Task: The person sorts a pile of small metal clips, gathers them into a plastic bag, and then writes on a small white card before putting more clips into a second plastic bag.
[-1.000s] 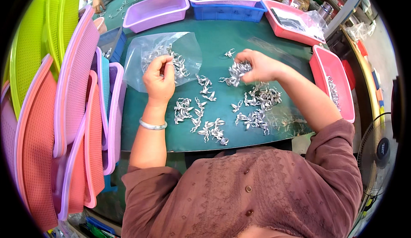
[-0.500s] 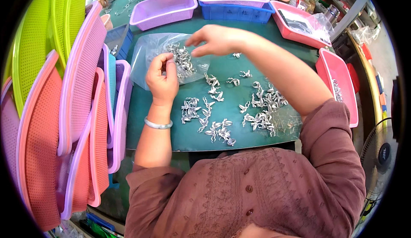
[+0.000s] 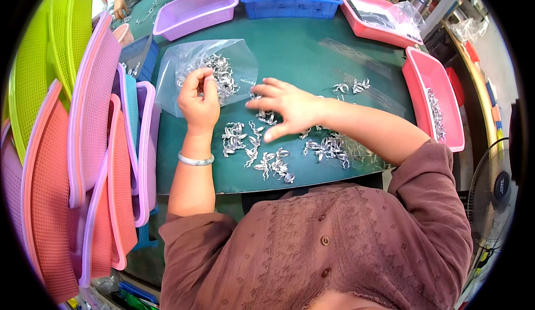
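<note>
My left hand (image 3: 199,101) is closed in a pinch at the near edge of a clear plastic bag (image 3: 173,78); what its fingers hold, if anything, is hidden. Inside or on the bag lies a heap of small silvery metal pieces (image 3: 223,76) with wavy ends. My right hand (image 3: 290,106) spreads its fingers, palm down, just above loose pieces right of the bag, partly covering them. Nearer me lie more clusters of the same metal pieces (image 3: 234,139), another metal cluster (image 3: 277,166) and a further metal cluster (image 3: 329,149).
Stacked green, pink and purple baskets (image 3: 89,109) stand along the left. At the back are a purple basket (image 3: 195,11) and a blue crate (image 3: 290,10). A pink basket (image 3: 418,81) with metal pieces stands at right. Another person's hand (image 3: 120,6) is at the far left.
My right hand has come down toward me from beside the heap on the bag to the loose pieces, its fingers spreading. My left hand stays closed by the bag. The view has shifted slightly.
</note>
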